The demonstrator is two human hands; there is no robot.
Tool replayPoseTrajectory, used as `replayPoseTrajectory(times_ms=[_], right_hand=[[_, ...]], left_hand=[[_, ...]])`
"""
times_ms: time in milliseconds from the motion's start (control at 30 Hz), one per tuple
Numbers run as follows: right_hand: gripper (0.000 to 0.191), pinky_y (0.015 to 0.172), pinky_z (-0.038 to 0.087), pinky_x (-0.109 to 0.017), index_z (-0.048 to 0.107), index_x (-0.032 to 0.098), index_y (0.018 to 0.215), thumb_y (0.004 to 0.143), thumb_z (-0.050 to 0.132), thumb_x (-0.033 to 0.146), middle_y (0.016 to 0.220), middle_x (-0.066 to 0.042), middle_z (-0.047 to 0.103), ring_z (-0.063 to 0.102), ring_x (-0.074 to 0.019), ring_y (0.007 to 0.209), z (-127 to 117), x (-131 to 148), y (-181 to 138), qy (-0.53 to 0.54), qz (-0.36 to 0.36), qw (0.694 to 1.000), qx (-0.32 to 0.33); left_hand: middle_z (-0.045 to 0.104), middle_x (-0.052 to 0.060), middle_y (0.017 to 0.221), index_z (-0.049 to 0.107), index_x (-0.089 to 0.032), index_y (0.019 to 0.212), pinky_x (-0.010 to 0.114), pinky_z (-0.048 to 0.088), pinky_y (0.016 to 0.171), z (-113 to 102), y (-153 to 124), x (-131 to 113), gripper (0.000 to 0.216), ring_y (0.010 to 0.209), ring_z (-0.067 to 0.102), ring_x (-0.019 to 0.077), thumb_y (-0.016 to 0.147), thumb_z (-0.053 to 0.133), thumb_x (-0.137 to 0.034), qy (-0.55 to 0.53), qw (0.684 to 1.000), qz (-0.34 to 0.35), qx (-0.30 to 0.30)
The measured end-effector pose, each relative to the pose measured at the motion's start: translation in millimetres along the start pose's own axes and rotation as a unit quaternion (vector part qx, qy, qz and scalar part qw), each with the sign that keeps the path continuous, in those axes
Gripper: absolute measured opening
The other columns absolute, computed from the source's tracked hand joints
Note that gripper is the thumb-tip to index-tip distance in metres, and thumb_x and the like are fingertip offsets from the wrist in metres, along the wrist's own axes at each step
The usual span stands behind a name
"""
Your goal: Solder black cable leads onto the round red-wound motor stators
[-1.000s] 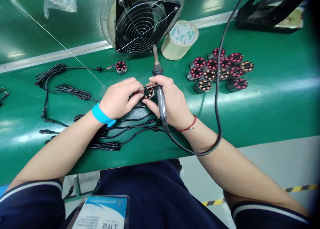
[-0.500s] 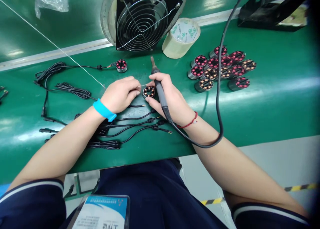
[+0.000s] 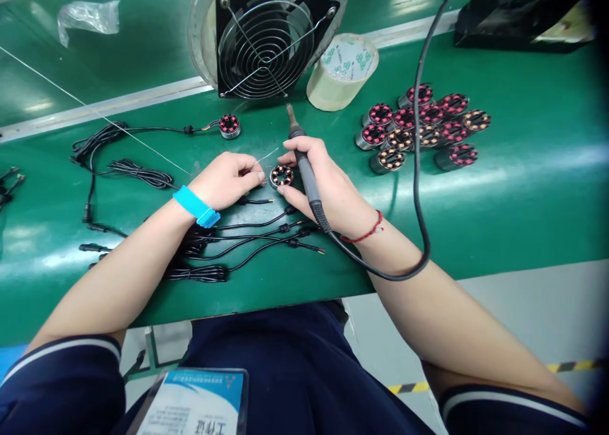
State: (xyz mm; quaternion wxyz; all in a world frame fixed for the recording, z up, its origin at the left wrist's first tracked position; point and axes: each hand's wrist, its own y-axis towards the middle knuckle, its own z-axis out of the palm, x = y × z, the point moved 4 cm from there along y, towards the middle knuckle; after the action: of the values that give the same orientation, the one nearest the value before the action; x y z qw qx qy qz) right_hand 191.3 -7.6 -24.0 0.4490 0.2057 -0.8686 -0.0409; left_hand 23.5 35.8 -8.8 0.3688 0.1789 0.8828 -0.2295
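Observation:
My left hand (image 3: 231, 178), with a blue wristband, is closed in a pinch on thin solder wire (image 3: 267, 156). The wire's free end sticks out up and to the right, above a small motor stator (image 3: 281, 177) with copper windings. In my right hand (image 3: 328, 184) is a soldering iron (image 3: 307, 172), its tip pointing away toward the fan. The thumb and a fingertip of that same hand rest at the stator's right side. Below my left hand lie several black cables (image 3: 257, 236) with bare coloured wire ends.
A square fan (image 3: 264, 61) stands at the back, beside a roll of clear tape (image 3: 339, 83). Several stators (image 3: 421, 137) with pink or copper windings are grouped at right. One wired stator (image 3: 229, 127) sits behind my left hand. The iron's cord (image 3: 419, 188) loops over my right forearm.
The solder wire's end has lifted from near the stator and now angles upward. The line of wire at left hangs lower. The iron and stator stay nearly in place.

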Motion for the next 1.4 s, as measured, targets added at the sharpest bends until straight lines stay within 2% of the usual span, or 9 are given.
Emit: replayPoseTrajectory(times_ms=[100,300,533,733,967,1033,1200,1300,1400], right_hand=[[0.054,0.094,0.05,-0.047,0.038,0.024,0.128,0.079,0.061,0.029,0.112,-0.008,0.062,0.061,-0.0263,0.106,-2,0,0,-0.006,-0.005,1.0,-0.002],[0.054,0.093,0.05,-0.047,0.039,0.025,0.128,0.078,0.06,0.027,0.111,-0.005,0.061,0.061,-0.0253,0.102,1,1,1,-0.019,-0.011,1.0,0.0],[0.05,0.093,0.051,-0.043,0.04,0.027,0.126,0.081,0.059,0.026,0.112,-0.005,0.064,0.063,-0.0248,0.103,0,4,2,-0.002,-0.005,1.0,0.009],[0.048,0.092,0.051,-0.043,0.04,0.026,0.126,0.081,0.058,0.026,0.114,-0.007,0.064,0.062,-0.0255,0.104,2,7,1,0.0,-0.02,0.999,0.028],[0.047,0.096,0.049,-0.043,0.04,0.027,0.127,0.083,0.056,0.025,0.117,-0.007,0.065,0.063,-0.0255,0.109,-5,5,-1,0.009,-0.012,0.998,0.053],[0.05,0.098,0.048,-0.044,0.04,0.028,0.128,0.082,0.056,0.022,0.119,-0.006,0.065,0.063,-0.0252,0.111,-9,2,-1,0.009,-0.003,0.999,0.047],[0.052,0.1,0.048,-0.047,0.042,0.027,0.128,0.078,0.055,0.019,0.12,-0.006,0.065,0.062,-0.0254,0.113,-17,-1,-2,0.008,0.005,1.0,0.026],[0.044,0.098,0.05,-0.046,0.047,0.027,0.123,0.08,0.055,0.02,0.113,-0.005,0.067,0.064,-0.024,0.108,-20,4,-2,0.014,0.019,1.0,-0.018],[0.036,0.094,0.053,-0.041,0.049,0.027,0.118,0.083,0.056,0.022,0.103,-0.002,0.069,0.067,-0.0208,0.098,-19,9,-2,0.058,0.034,0.996,-0.061]], left_hand=[[0.053,-0.002,0.058,0.066,-0.012,0.07,0.023,0.035,0.057,1,-1,-3,0.018,0.056,0.043,0.0082,0.08,0.057,-0.022,-0.039,0.999,-0.025,0.028],[0.055,-0.002,0.06,0.063,-0.012,0.069,0.021,0.036,0.056,1,3,-2,0.014,0.055,0.045,0.0073,0.08,0.056,-0.016,-0.123,0.991,-0.058,0.001],[0.053,-0.002,0.061,0.059,-0.013,0.072,0.022,0.032,0.053,-3,4,1,0.014,0.054,0.042,0.0072,0.084,0.053,-0.018,-0.092,0.991,-0.05,-0.084],[0.048,-0.004,0.058,0.059,-0.014,0.068,0.024,0.031,0.057,3,4,-3,0.015,0.056,0.04,0.0087,0.081,0.056,-0.021,0.003,0.999,0.008,-0.044],[0.054,-0.001,0.065,0.058,-0.014,0.071,0.024,0.036,0.06,-14,2,3,0.013,0.058,0.043,0.0091,0.081,0.051,-0.019,-0.097,0.989,-0.007,-0.115],[0.055,0.0,0.068,0.059,-0.015,0.074,0.025,0.037,0.061,-18,-2,2,0.014,0.06,0.045,0.0102,0.082,0.051,-0.024,-0.073,0.994,0.004,-0.085],[0.057,0.002,0.084,0.064,-0.017,0.086,0.026,0.039,0.067,-8,-14,-4,0.021,0.074,0.051,0.0147,0.073,0.068,-0.032,0.147,0.979,0.08,0.116],[0.057,0.003,0.085,0.062,-0.016,0.08,0.027,0.039,0.068,-5,-15,-6,0.01,0.074,0.051,0.015,0.077,0.062,-0.025,0.201,0.969,0.096,0.107],[0.057,0.002,0.078,0.062,-0.015,0.073,0.027,0.041,0.068,-7,-13,-10,0.012,0.069,0.05,0.0134,0.078,0.061,-0.026,0.102,0.988,0.1,0.056]])
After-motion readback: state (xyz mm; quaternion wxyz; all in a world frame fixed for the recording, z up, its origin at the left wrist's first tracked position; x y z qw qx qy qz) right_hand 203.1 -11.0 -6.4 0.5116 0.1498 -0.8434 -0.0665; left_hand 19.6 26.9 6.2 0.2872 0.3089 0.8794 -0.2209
